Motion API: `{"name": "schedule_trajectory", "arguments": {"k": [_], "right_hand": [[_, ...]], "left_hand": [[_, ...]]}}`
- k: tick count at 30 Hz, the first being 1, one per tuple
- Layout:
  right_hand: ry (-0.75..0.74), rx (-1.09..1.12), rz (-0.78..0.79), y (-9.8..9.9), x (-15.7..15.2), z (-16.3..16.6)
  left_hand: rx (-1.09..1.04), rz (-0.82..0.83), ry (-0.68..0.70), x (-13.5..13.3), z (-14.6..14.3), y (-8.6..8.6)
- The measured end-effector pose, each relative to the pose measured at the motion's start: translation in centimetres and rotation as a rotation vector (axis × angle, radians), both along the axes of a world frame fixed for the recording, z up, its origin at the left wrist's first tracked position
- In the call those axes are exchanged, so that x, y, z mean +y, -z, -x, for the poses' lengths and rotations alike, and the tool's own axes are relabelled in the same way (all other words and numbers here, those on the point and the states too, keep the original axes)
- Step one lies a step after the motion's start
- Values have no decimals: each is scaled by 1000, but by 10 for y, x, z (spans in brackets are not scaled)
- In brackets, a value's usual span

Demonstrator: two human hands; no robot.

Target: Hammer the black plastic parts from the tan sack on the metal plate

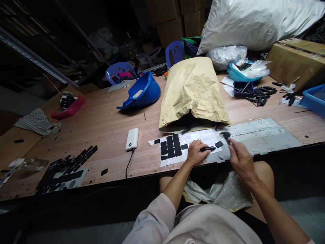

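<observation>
My left hand [196,152] is closed on a short black pen-shaped piece [208,148], pressing it over a white backing sheet [186,138] at the table's front edge. Rows of black rounded-square stickers [170,146] lie on that sheet to the left of the hand. One loose black sticker [218,144] sits just right of the piece's tip. Raised over the grey board, my right hand [241,161] grips a small tool with a dark head [225,135]; motion blurs it, so its kind is unclear.
Behind the sheet lies a yellow woven sack [193,91], its mouth towards me with black pieces inside. A white power bank [132,139] with a cable is to the left. Farther back are a blue basin [146,89], a dark tray [243,88] and a cardboard box [297,64].
</observation>
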State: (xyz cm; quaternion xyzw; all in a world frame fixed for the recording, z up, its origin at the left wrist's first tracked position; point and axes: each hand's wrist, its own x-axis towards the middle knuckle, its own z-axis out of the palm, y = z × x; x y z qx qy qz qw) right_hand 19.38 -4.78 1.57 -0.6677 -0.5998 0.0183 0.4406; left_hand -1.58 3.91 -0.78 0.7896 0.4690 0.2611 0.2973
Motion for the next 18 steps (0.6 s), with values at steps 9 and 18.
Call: {"name": "schedule_trajectory", "arguments": {"k": [9,18], "right_hand": [[-170,-100,-8,16,-27,45],[-90,-107,132,7,-28,42]], "left_hand": [[2,28,2,2,0,0],[5,38,-4,1,-1,0]]}}
